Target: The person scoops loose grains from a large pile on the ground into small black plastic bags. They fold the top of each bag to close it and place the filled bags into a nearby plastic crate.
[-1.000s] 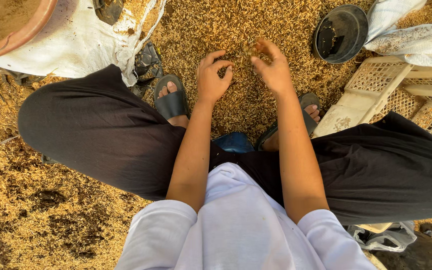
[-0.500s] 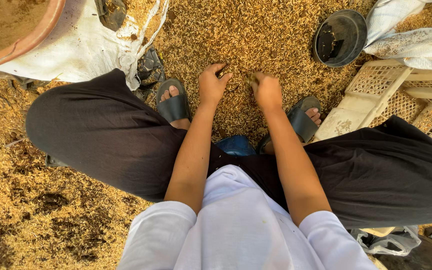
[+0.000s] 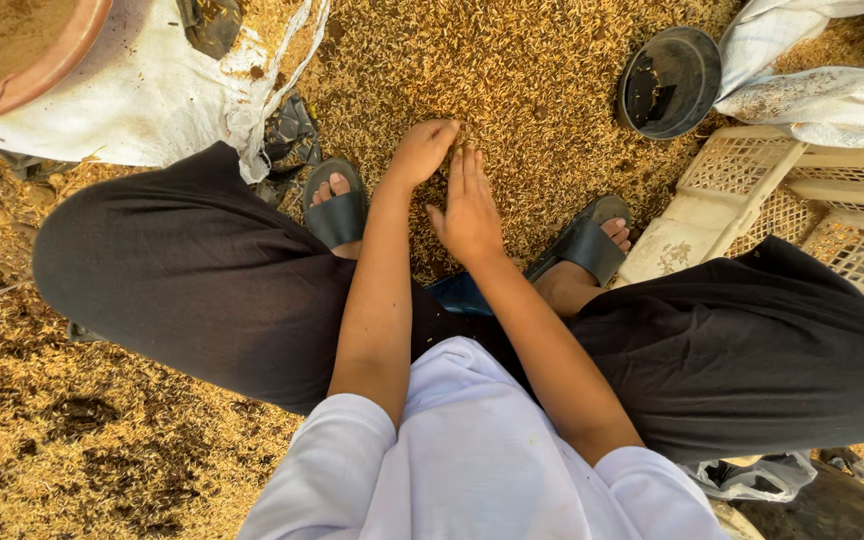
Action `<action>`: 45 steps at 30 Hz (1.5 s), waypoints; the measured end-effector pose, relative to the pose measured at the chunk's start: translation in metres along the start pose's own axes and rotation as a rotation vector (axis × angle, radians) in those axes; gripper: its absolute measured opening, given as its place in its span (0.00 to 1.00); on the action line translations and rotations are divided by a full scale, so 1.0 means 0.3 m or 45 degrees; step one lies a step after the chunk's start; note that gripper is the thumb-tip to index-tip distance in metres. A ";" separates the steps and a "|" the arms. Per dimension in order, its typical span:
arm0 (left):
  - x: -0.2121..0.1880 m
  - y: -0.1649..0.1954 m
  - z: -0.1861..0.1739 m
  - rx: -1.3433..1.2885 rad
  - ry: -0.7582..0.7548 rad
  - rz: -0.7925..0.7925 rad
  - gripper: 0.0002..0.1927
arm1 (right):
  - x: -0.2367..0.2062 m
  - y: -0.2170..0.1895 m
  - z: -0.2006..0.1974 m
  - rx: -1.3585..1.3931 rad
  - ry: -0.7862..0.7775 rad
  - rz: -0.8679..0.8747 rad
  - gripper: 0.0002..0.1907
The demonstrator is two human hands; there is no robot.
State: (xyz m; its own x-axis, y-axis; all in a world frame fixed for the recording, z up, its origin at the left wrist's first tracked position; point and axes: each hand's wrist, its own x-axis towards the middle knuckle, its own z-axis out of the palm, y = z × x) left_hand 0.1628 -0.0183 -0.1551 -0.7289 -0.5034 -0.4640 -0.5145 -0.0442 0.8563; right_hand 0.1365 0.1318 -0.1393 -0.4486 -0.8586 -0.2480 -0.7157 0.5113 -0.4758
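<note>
Hands drawn closer together since the earlier frame, golden grain (image 3: 512, 90) spread over the ground ahead, cream plastic crate (image 3: 802, 200) at right, black bowl (image 3: 670, 82) beyond, right hand (image 3: 467, 212) flat, fingers extended on the grain, left hand (image 3: 420, 150) loosely curled, touching grain

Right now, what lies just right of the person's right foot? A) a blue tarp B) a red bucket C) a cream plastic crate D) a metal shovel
C: a cream plastic crate with a lattice wall lies on the grain-covered ground beside the right foot in its dark sandal, with a round black bowl above it in the picture.
</note>
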 end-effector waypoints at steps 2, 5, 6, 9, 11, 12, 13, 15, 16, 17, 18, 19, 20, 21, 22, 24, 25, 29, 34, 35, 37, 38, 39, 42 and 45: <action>-0.003 0.007 -0.002 0.090 0.022 0.077 0.20 | 0.011 -0.015 0.002 -0.066 -0.153 0.073 0.53; -0.013 0.011 0.002 0.136 0.168 0.201 0.17 | 0.030 -0.029 -0.036 -0.137 -0.280 0.155 0.56; -0.018 0.011 0.007 0.110 0.200 0.161 0.15 | 0.034 -0.037 -0.051 -0.177 -0.326 0.163 0.57; -0.041 0.006 0.039 0.088 0.384 0.317 0.10 | 0.046 -0.060 -0.087 -0.274 -0.433 0.180 0.57; -0.054 0.004 0.050 0.090 0.469 0.376 0.09 | 0.062 -0.061 -0.103 -0.307 -0.475 0.183 0.57; -0.057 0.005 0.051 0.087 0.478 0.349 0.09 | 0.071 -0.049 -0.113 -0.269 -0.496 0.141 0.56; -0.057 0.007 0.046 0.086 0.491 0.331 0.08 | 0.086 -0.030 -0.126 -0.232 -0.508 0.095 0.55; -0.052 0.013 0.019 0.212 0.354 0.316 0.10 | 0.108 0.036 -0.159 -0.024 -0.528 0.039 0.45; -0.041 0.017 -0.001 0.274 0.289 0.317 0.11 | 0.119 0.080 -0.182 0.144 -0.523 0.022 0.38; -0.033 0.021 -0.018 0.165 0.299 0.278 0.13 | 0.128 0.125 -0.203 0.309 -0.516 0.000 0.31; -0.034 0.022 -0.034 0.055 0.310 0.225 0.16 | 0.130 0.167 -0.220 0.545 -0.287 0.075 0.29; -0.044 0.015 -0.041 -0.055 0.324 0.155 0.19 | 0.122 0.196 -0.235 0.782 -0.070 0.152 0.28; -0.052 0.010 -0.046 -0.024 0.303 0.116 0.18 | 0.111 0.222 -0.239 1.012 0.157 0.229 0.26; -0.057 0.002 -0.047 0.010 0.279 0.085 0.18 | 0.095 0.242 -0.229 0.663 0.142 0.251 0.27; -0.064 -0.005 -0.046 0.044 0.255 0.052 0.19 | 0.072 0.252 -0.211 0.312 0.125 0.267 0.29; -0.074 -0.013 -0.031 0.112 0.343 0.143 0.20 | 0.029 0.234 -0.159 -0.114 -0.038 0.368 0.36; -0.075 -0.015 -0.024 0.147 0.385 0.193 0.21 | 0.007 0.215 -0.128 -0.186 -0.147 0.431 0.34; -0.077 -0.018 -0.011 0.222 0.452 0.212 0.20 | -0.034 0.163 -0.047 -0.549 -0.127 0.277 0.28; -0.090 -0.023 -0.016 0.265 0.369 -0.093 0.24 | 0.007 0.204 -0.145 -0.050 -0.014 0.412 0.22; -0.092 -0.024 -0.018 0.272 0.418 -0.071 0.25 | 0.019 0.200 -0.169 0.227 0.087 0.504 0.20; -0.099 -0.025 -0.019 0.280 0.515 -0.039 0.27 | 0.055 0.174 -0.206 0.546 0.093 0.461 0.18; -0.104 -0.025 -0.020 0.229 0.558 0.036 0.23 | 0.068 0.153 -0.216 0.702 0.095 0.440 0.18; -0.106 -0.026 -0.023 0.176 0.603 0.119 0.19 | 0.081 0.128 -0.221 0.866 0.066 0.479 0.18; -0.113 -0.032 -0.038 0.136 0.553 0.020 0.16 | 0.118 0.076 -0.226 1.223 -0.006 0.529 0.21; -0.119 -0.051 -0.057 0.206 0.416 -0.116 0.19 | 0.137 0.057 -0.226 1.298 -0.048 0.469 0.22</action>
State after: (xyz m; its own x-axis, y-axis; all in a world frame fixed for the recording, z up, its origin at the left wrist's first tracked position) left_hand 0.2044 -0.0143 -0.1477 -0.5077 -0.7537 -0.4173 -0.6544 0.0223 0.7558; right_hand 0.0694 0.1077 -0.1004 -0.5154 -0.6681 -0.5367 0.2493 0.4823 -0.8398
